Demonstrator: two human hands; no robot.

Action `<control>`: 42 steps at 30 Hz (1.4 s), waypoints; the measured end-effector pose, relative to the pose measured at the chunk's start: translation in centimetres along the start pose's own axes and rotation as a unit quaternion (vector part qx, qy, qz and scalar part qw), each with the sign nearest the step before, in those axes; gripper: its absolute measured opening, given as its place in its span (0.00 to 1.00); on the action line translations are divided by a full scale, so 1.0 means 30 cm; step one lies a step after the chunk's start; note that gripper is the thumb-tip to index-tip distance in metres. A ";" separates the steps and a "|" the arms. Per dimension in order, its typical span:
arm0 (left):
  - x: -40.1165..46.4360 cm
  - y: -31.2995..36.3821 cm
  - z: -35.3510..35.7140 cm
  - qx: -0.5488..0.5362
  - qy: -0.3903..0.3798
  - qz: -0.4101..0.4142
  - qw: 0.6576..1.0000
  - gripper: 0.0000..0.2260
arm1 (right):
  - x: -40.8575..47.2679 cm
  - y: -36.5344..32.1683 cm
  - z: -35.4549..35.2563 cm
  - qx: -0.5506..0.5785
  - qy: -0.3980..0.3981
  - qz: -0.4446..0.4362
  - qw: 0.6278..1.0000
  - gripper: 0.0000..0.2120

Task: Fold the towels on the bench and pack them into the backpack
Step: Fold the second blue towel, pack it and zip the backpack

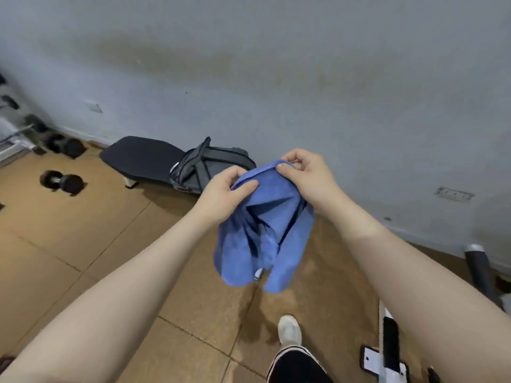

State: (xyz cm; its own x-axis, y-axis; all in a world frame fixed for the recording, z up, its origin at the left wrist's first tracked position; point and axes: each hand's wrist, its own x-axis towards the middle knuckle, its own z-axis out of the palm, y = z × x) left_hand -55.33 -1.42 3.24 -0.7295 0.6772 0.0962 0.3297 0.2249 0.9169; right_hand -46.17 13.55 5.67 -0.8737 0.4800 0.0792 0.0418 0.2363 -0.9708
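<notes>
Towel (pixel 262 230) hanging crumpled, top hem pinched by left grip (pixel 224 194) and right grip (pixel 307 175).

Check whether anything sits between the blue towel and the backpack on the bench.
Nothing visible does. Both hands, left and right, pinch the towel by its top hem in mid-air. The backpack lies on the bench just beyond, only open floor between. Whether it is unzipped is unclear.

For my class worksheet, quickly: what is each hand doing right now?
Left hand: pinching the top edge of the blue towel.
Right hand: pinching the same edge, further along; the towel hangs below, unfolded.
</notes>
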 end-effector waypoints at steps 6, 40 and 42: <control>-0.055 -0.248 -0.303 0.108 0.101 -0.060 0.987 0.03 | 0.189 0.050 0.360 -0.050 -0.080 0.013 0.995 0.09; 1.255 -1.307 -1.859 0.052 0.241 -0.185 0.951 0.06 | 1.910 0.282 1.793 -0.428 -0.110 0.049 0.896 0.10; 1.356 -1.372 -1.989 0.078 0.215 -0.171 0.958 0.08 | 2.014 0.271 1.882 -0.404 -0.103 0.079 0.905 0.12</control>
State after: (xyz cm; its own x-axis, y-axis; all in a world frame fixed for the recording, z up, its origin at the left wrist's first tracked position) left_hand -134.35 -24.92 -7.49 -0.9793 0.2013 -0.0184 0.0882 0.5073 0.8572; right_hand -125.98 -3.24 -10.23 -0.8946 0.4130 -0.1703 0.4417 0.7600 -0.4769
